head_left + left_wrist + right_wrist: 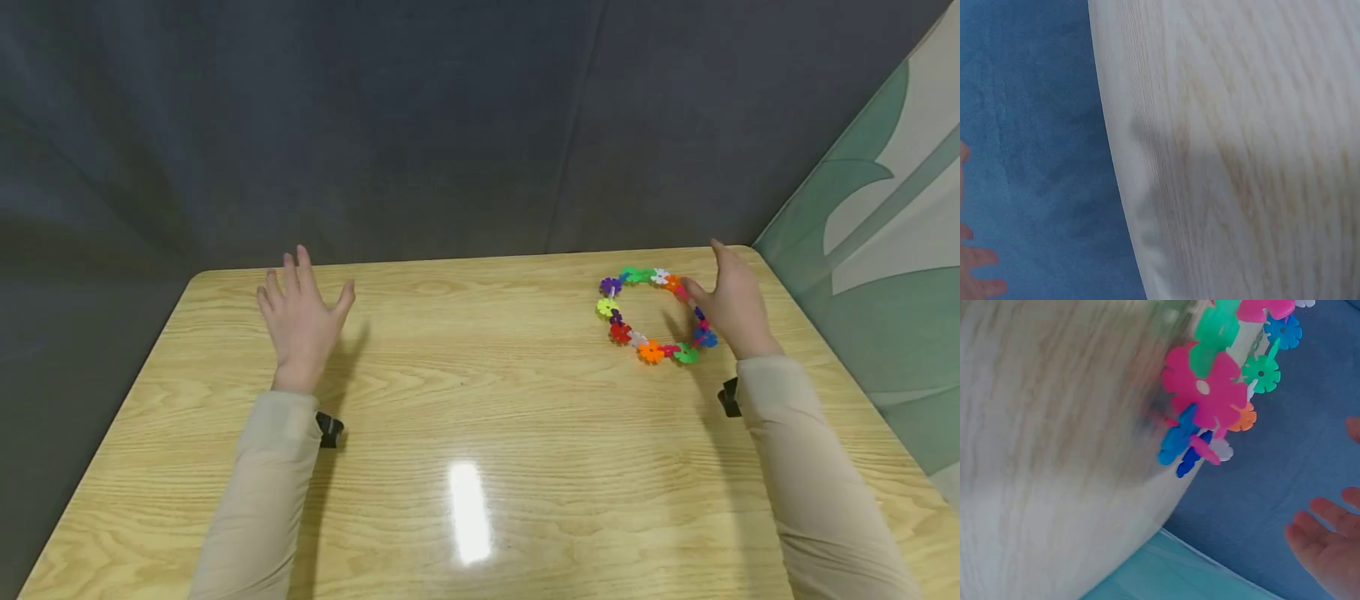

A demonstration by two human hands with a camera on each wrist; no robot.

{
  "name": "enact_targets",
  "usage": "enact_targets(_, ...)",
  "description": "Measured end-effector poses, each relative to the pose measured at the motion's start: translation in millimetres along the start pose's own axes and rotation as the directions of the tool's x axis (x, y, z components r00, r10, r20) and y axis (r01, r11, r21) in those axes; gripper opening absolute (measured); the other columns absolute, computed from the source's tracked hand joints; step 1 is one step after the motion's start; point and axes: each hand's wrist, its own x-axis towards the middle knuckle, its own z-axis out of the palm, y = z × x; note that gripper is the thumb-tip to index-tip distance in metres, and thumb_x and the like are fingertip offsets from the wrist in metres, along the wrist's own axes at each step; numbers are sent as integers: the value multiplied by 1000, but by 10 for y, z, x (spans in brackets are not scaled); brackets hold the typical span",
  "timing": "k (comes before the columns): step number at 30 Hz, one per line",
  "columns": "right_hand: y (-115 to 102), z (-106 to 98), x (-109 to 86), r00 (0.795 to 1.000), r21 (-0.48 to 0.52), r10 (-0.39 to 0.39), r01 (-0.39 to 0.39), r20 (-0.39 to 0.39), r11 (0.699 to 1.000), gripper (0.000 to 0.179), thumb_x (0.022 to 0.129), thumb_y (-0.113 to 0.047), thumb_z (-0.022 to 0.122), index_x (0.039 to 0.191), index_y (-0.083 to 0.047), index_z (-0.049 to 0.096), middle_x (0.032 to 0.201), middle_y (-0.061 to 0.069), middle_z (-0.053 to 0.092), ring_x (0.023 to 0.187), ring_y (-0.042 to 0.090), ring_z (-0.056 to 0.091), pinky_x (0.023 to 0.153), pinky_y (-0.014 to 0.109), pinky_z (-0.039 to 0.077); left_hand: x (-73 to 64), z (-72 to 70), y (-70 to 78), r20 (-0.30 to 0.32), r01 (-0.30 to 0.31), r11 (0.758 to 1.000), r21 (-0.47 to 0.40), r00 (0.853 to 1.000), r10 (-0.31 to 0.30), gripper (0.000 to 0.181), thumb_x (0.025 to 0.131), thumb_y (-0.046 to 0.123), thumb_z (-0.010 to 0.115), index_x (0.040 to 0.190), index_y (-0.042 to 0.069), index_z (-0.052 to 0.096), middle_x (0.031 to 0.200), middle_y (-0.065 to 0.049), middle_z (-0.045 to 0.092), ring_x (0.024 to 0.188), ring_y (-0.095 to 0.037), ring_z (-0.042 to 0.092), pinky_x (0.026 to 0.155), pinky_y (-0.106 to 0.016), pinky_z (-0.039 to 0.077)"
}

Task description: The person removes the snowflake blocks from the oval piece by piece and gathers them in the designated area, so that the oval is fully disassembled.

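Note:
A ring of linked plastic flower-shaped pieces [651,352] in many colours lies on the table's right side. My right hand [735,302] hovers at the ring's right edge, thumb and fingers spread apart and holding nothing; in the head view it overlaps part of the ring. The right wrist view shows the pink flower piece [1222,394] and blue ones [1177,439] close up, with the fingers [1329,547] at the lower right, apart from them. Over the table's far left, my left hand [300,321] is raised with straight, spread fingers and nothing in it.
The wooden table [450,375] carries a bright light reflection near its front. Behind it and at the left hangs a dark cloth [375,125]. A green and white patterned panel [900,250] borders the right side. Both sleeves have small black wrist devices [330,429].

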Motion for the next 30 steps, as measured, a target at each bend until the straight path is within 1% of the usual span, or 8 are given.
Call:
enact_targets(4,93,-11,-15,996,89,81,-83,27,993,68,97,-20,52,148,8,17,146,37,28,129,56,32,106,67,30,-1,12,41,-37,-42,992,-116,999,38,79,95,48,48,153,5,16,151,-25,32,136,-48,30,116,-60,19)
enact_targets(9,227,-28,-37,985,156,153,-164,82,974,61,99,-24,48,145,10,25,142,39,34,125,56,37,102,65,37,-6,11,127,5,-39,950,-310,999,42,69,97,45,47,149,3,27,145,-24,43,130,-46,41,110,-58,33)
enact_targets(14,336,-12,-46,975,186,187,-207,122,960,56,98,-24,49,139,12,37,136,38,41,124,52,41,94,52,49,-21,45,214,146,65,847,-527,989,15,61,99,42,45,144,2,36,138,-22,51,126,-40,49,106,-52,42)
enact_targets(16,381,3,-55,975,194,187,-208,121,959,53,97,-22,51,137,12,40,134,38,44,123,51,43,85,38,51,-25,70,254,214,117,797,-592,977,16,58,100,40,45,143,2,39,137,-21,52,125,-38,50,106,-49,43)
enact_targets(19,450,17,-77,970,195,198,-223,140,955,55,97,-24,52,138,11,40,134,37,44,124,50,43,82,33,48,-37,104,320,300,184,724,-665,953,34,53,100,34,45,142,2,40,136,-22,52,125,-37,51,107,-47,44)
enact_targets(23,506,25,-104,956,188,219,-256,196,948,63,97,-31,51,141,11,34,138,38,39,127,52,39,96,57,44,-76,158,392,382,245,647,-722,921,77,48,100,26,45,141,0,42,135,-23,52,123,-35,52,107,-45,45)
enact_targets(27,535,32,-131,938,202,220,-278,268,939,70,97,-35,50,144,12,27,140,39,35,120,51,45,87,42,51,-116,231,445,429,278,595,-754,895,125,45,100,19,45,139,-3,42,135,-24,50,124,-36,51,107,-46,44)
enact_targets(30,563,35,-147,917,225,225,-308,330,924,75,97,-39,49,145,13,23,139,39,36,95,22,62,73,17,49,-141,288,471,448,287,578,-764,880,155,44,100,15,43,139,-4,41,136,-26,49,125,-37,50,108,-47,43)
